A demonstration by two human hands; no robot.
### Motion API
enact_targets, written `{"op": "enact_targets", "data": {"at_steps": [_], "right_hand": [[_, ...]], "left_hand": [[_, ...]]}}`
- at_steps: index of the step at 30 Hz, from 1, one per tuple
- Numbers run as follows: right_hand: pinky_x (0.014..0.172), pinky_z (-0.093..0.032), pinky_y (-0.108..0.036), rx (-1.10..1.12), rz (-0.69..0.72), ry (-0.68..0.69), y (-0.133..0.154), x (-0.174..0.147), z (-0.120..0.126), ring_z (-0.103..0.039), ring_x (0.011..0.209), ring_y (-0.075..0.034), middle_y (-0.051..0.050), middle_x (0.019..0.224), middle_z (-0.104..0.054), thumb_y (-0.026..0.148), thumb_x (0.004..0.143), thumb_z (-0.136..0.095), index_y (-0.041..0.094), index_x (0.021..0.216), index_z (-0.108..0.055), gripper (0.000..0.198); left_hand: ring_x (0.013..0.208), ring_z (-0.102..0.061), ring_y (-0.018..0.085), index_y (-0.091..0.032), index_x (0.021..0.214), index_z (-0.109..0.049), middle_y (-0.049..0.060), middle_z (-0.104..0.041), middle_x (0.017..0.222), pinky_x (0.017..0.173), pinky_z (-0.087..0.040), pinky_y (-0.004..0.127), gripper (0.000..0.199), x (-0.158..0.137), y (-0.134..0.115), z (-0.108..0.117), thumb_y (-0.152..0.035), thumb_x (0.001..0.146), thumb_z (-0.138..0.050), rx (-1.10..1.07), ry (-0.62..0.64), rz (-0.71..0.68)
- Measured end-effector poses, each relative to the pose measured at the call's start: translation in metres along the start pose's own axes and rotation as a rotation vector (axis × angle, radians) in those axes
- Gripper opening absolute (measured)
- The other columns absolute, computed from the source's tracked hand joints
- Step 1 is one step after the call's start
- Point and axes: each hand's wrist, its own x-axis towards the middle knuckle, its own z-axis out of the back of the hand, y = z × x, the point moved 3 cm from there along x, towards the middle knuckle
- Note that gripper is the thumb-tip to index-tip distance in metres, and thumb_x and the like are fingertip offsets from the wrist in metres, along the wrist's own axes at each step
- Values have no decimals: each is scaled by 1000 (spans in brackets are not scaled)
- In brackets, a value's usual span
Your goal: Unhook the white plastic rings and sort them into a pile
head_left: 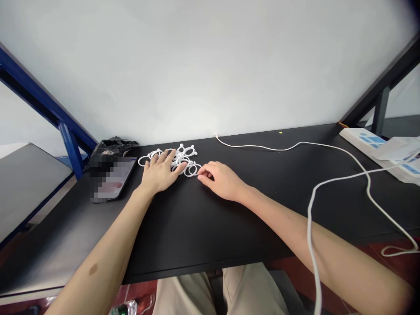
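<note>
Black tabletop, white rings heaped, phone laid nearby (black bag crumpled behind), white cable strung across, blue-printed packet.

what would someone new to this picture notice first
The pile of white rings stands out first against the black tabletop, with the left hand spread over it and the right hand at its right edge. Next comes the white cable, looping across the right side of the view.
</note>
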Motion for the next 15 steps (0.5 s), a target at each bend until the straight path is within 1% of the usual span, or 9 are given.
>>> {"op": "enact_targets", "data": {"at_steps": [2,5,10,15], "right_hand": [[80,-47,-35,-10,7,11,1,0,0,-58,89,-19,-4,88,-67,30,94,-53,19,92,-67,18],[80,-47,-35,-19,5,21,2,0,0,-57,89,-19,-4,89,-67,29,94,-52,19,93,-67,18],[80,-47,-35,-17,9,33,-1,-1,-2,-58,89,-18,-4,92,-67,32,95,-51,20,97,-67,20],[81,-46,-34,-22,6,49,-2,-1,-1,-58,88,-17,-4,92,-67,33,95,-51,20,97,-67,21]], "left_hand": [[145,-25,41,-25,153,-32,9,-30,160,113,-21,64,81,-1,-1,1,-75,89,-25,-6,-2,-7],[142,-32,39,-24,149,-39,10,-38,156,113,-25,60,74,-4,-3,3,-69,92,-28,-32,-44,-24],[133,-45,37,-21,140,-50,13,-54,142,108,-36,53,64,-4,-4,2,-62,94,-34,-55,-147,-59],[121,-54,34,-17,128,-60,13,-63,126,102,-43,48,52,-2,1,1,-52,95,-40,-52,-229,-37]]}}
